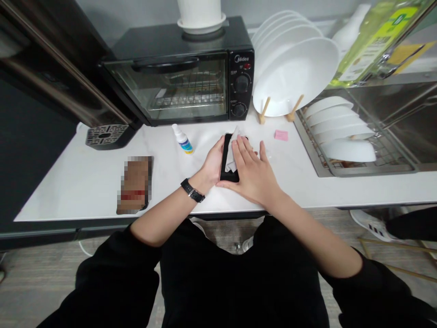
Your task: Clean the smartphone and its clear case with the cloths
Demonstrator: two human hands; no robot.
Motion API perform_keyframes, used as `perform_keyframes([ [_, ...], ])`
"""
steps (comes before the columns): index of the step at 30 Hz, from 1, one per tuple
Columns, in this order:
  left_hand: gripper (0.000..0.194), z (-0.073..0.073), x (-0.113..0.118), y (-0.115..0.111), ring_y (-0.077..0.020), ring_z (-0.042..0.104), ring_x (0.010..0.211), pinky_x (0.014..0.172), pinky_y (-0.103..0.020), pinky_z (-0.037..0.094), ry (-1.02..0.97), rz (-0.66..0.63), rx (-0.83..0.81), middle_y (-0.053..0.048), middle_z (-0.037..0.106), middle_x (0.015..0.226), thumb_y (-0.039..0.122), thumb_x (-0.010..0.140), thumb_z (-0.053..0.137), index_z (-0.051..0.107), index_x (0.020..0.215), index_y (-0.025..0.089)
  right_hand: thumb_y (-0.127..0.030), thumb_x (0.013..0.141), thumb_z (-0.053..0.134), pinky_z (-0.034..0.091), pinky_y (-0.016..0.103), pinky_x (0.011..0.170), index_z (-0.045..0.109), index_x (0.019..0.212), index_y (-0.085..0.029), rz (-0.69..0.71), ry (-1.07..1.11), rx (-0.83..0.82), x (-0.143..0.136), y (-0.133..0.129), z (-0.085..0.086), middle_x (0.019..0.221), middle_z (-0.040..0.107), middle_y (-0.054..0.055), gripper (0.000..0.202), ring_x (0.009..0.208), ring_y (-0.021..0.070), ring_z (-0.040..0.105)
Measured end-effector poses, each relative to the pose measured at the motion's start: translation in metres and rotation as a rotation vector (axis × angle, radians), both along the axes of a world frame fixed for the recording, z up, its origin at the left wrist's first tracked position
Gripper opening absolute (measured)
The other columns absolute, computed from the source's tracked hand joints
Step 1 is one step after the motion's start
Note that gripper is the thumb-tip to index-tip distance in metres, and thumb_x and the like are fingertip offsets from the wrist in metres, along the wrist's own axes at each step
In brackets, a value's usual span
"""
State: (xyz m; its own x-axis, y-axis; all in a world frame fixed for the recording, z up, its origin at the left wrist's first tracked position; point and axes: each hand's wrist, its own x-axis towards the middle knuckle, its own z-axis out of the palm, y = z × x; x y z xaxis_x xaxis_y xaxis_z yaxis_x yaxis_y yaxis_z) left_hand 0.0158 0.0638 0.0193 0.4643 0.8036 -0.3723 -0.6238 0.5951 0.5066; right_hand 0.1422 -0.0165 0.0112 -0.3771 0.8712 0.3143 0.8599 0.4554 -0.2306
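Observation:
A flat black rectangular object, about phone-sized, is at the middle of the counter's front part. My left hand grips its left side, thumb along the edge. Over its top lies a crumpled white tissue, pressed by the fingers of my right hand. The right thumb stretches across the near end of the black object, and the right fingers hide part of both things. To the left stands a small white spray bottle with a blue and yellow label.
A blurred-out, phone-shaped item lies on the white counter at left. Behind are a black toaster oven and racked white plates. A pink slip lies right, beside a dish rack with bowls. Another person's shoe shows below.

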Motion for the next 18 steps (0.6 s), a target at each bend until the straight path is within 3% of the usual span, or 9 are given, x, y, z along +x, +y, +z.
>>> perform_keyframes([
  [4, 0.057, -0.004, -0.005, 0.0, -0.0331, 0.08, 0.127, 0.118, -0.057, 0.059, 0.008, -0.057, 0.019, -0.006, 0.082, 0.137, 0.053, 0.113, 0.046, 0.054, 0.167, 0.035, -0.094, 0.096, 0.049, 0.011, 0.072, 0.142, 0.028, 0.175, 0.005, 0.159, -0.01, 0.009, -0.006, -0.027, 0.0, 0.179, 0.035, 0.034, 0.129, 0.173, 0.0448, 0.031],
  [6, 0.058, -0.005, -0.004, 0.0, -0.0342, 0.08, 0.128, 0.119, -0.057, 0.058, 0.01, -0.081, 0.005, -0.007, 0.083, 0.137, 0.054, 0.113, 0.047, 0.054, 0.167, 0.034, -0.092, 0.099, 0.046, 0.011, 0.075, 0.141, 0.028, 0.176, 0.003, 0.132, -0.008, 0.01, 0.002, -0.025, 0.001, 0.179, 0.037, 0.034, 0.124, 0.171, 0.0456, 0.035],
  [9, 0.058, -0.004, 0.0, 0.0, -0.0311, 0.079, 0.129, 0.122, -0.05, 0.056, 0.006, -0.053, -0.002, -0.009, 0.084, 0.134, 0.045, 0.115, 0.043, 0.052, 0.169, 0.024, -0.093, 0.1, 0.041, 0.007, 0.081, 0.138, 0.031, 0.174, 0.004, 0.01, 0.012, -0.001, 0.008, -0.001, 0.003, 0.178, 0.036, 0.035, 0.122, 0.17, 0.0494, 0.035],
  [11, 0.058, -0.002, 0.0, -0.001, -0.0297, 0.08, 0.128, 0.123, -0.047, 0.056, 0.005, -0.037, 0.006, -0.009, 0.083, 0.134, 0.041, 0.116, 0.041, 0.051, 0.17, 0.021, -0.094, 0.099, 0.041, 0.007, 0.08, 0.139, 0.032, 0.174, 0.005, 0.02, 0.017, -0.016, 0.004, 0.006, 0.004, 0.179, 0.034, 0.036, 0.124, 0.172, 0.0488, 0.032],
  [15, 0.061, 0.002, -0.004, -0.003, -0.0333, 0.082, 0.122, 0.118, -0.056, 0.058, 0.047, -0.106, -0.001, -0.01, 0.081, 0.14, 0.052, 0.115, 0.044, 0.047, 0.173, 0.032, -0.094, 0.098, 0.044, 0.009, 0.07, 0.143, 0.031, 0.173, 0.008, 0.165, -0.014, -0.012, -0.001, -0.016, 0.003, 0.18, 0.034, 0.035, 0.128, 0.174, 0.0443, 0.028],
  [18, 0.06, 0.003, -0.003, -0.003, -0.0316, 0.083, 0.12, 0.116, -0.053, 0.06, 0.037, -0.128, -0.026, -0.008, 0.083, 0.136, 0.051, 0.115, 0.045, 0.048, 0.172, 0.032, -0.093, 0.1, 0.038, 0.008, 0.073, 0.142, 0.028, 0.175, 0.004, 0.165, -0.032, -0.012, 0.013, -0.021, 0.002, 0.181, 0.032, 0.033, 0.123, 0.173, 0.0434, 0.032],
])
